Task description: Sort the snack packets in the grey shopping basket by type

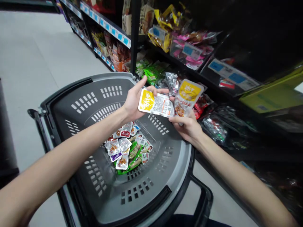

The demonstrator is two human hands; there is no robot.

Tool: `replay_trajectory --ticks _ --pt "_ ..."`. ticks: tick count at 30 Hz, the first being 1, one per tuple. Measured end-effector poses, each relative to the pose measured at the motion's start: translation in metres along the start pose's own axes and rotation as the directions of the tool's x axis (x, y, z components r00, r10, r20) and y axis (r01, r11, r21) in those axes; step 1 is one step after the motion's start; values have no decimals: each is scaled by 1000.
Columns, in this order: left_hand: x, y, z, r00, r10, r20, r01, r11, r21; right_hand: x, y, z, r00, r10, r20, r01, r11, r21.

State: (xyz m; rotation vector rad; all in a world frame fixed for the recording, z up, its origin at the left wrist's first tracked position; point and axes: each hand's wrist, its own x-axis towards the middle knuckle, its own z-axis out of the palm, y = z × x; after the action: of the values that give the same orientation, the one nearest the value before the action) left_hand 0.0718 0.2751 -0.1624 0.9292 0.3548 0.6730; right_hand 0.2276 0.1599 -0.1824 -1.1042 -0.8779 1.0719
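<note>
Over the shopping basket, my left hand (pixel 134 97) holds a flat snack packet (pixel 156 104) with a yellow label and small print facing up. The thumb stands away from it; the fingers are partly hidden by it. My right hand (pixel 188 124) grips a second yellow-topped snack packet (pixel 188 94), held upright with its food picture showing. The two packets meet between my hands, with the right fingers by the first packet's end. Below, several small snack packets (pixel 113 147) lie in the grey basket (pixel 151 208), on green-edged bags (pixel 135 151).
Dark shelves (pixel 165 52) with bagged snacks run along the right, close to the basket's rim. Yellow bags (pixel 163 30) and pink bags (pixel 189 47) sit in clear bins there. A black basket handle (pixel 205 195) juts out at the lower right. Pale floor (pixel 28 47) stretches away at left.
</note>
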Motion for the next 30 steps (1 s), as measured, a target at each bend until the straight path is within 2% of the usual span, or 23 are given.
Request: replay_trajectory --ticks 4,7,11,14,20,25,30 --pt "4 -5 -9 996 -65 61 56 989 140 1 -1 1 996 -26 -87 28 999 21" --pt "8 -13 -14 1000 14 -22 -10 985 175 3 -1 0 993 -28 -113 28 1000 -1" --pt "13 -16 -16 968 181 -175 -174 983 54 4 3 -1 995 8 -97 -12 999 -38" --pt "15 -14 -17 953 202 -226 -203 979 20 2 4 1 999 30 -32 -32 995 -91" --pt "12 -13 -16 962 184 -200 -164 980 112 1 0 5 991 102 92 -94 992 -83" --pt "9 -13 -12 967 174 -187 -142 975 170 2 2 3 987 104 122 -92 990 -103" --pt "8 -11 -10 970 163 -180 -128 973 192 2 1 3 994 49 95 -37 992 -118"
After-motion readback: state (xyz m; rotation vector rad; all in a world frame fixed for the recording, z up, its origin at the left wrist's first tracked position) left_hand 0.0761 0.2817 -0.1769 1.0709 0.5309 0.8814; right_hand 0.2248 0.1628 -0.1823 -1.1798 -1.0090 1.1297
